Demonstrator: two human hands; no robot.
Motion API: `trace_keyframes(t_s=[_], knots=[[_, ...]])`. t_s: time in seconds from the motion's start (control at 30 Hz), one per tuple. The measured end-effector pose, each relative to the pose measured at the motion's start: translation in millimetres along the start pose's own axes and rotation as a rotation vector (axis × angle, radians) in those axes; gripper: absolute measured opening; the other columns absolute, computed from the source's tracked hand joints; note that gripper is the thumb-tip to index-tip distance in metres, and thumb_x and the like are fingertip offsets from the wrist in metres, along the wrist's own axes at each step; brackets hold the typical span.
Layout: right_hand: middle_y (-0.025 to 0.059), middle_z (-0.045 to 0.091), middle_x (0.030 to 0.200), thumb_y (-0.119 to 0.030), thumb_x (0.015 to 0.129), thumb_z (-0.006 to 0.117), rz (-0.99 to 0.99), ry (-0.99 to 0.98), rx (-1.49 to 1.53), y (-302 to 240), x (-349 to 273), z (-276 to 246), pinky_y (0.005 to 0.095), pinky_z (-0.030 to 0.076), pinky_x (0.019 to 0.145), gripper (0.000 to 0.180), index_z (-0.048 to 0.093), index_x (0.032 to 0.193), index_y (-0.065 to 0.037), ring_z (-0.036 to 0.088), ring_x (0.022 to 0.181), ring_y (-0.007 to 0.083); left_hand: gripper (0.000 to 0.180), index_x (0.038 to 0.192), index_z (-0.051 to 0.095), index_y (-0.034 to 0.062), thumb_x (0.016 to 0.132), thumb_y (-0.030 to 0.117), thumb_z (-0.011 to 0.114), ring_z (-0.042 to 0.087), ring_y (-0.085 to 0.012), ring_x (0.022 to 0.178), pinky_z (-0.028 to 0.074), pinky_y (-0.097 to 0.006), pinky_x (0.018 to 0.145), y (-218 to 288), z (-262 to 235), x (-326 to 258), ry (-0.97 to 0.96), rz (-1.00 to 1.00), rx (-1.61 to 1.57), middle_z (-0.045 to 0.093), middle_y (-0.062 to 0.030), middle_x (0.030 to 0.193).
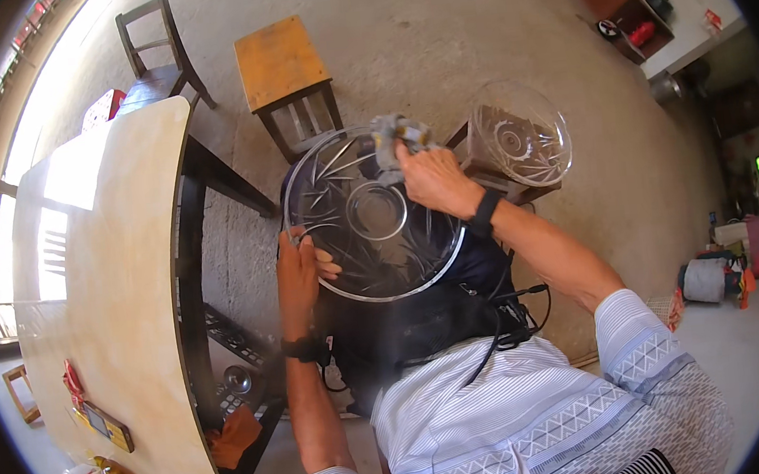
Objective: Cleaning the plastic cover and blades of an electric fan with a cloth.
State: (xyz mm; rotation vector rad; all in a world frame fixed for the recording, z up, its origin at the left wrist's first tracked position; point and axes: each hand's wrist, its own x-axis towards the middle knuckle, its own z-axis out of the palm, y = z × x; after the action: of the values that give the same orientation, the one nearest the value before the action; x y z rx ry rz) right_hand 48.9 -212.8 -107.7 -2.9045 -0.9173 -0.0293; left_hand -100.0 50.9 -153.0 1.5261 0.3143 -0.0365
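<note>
Across my lap lies a large round clear glass dish (399, 258) with cut leaf-like patterns and a ringed centre. My left hand (299, 267) grips its left rim, thumb and fingers on either side of the edge. My right hand (436, 178) is closed on a crumpled grey cloth (390, 153), pressed against the far right part of the rim. A second clear patterned glass dish (529, 144) rests on a small wooden stool (493, 173) just beyond my right hand.
A pale-topped table (101, 252) stands close on my left, with a small yellow-edged device (107, 425) on it. Ahead are an orange-topped wooden stool (281, 63) and a dark wooden chair (158, 76). Black cables (499, 330) hang near my waist.
</note>
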Motion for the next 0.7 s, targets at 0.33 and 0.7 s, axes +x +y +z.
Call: trace_keyframes(t_s=[0.33, 0.7], knots=[[0.0192, 0.067, 0.067, -0.012, 0.074, 0.064, -0.435, -0.062, 0.1, -72, 56, 9, 0.0465, 0.052, 0.057, 0.066, 0.053, 0.136, 0.008, 0.07, 0.065, 0.0373, 0.026, 0.128, 0.045, -0.0018, 0.109, 0.016, 0.041, 0.07, -0.02, 0.059, 0.056, -0.029, 0.049, 9, 0, 2, 0.023, -0.053, 0.041, 0.065, -0.0111, 0.078], [0.0198, 0.066, 0.064, -0.009, 0.076, 0.059, -0.484, -0.304, 0.171, -88, -34, -29, 0.0459, 0.052, 0.053, 0.074, 0.044, 0.146, 0.011, 0.069, 0.058, 0.0346, 0.024, 0.125, 0.045, -0.0006, 0.11, 0.017, 0.039, 0.069, -0.0194, 0.059, 0.057, -0.028, 0.051, -4, -1, -1, 0.039, 0.068, 0.122, 0.065, -0.0114, 0.079]])
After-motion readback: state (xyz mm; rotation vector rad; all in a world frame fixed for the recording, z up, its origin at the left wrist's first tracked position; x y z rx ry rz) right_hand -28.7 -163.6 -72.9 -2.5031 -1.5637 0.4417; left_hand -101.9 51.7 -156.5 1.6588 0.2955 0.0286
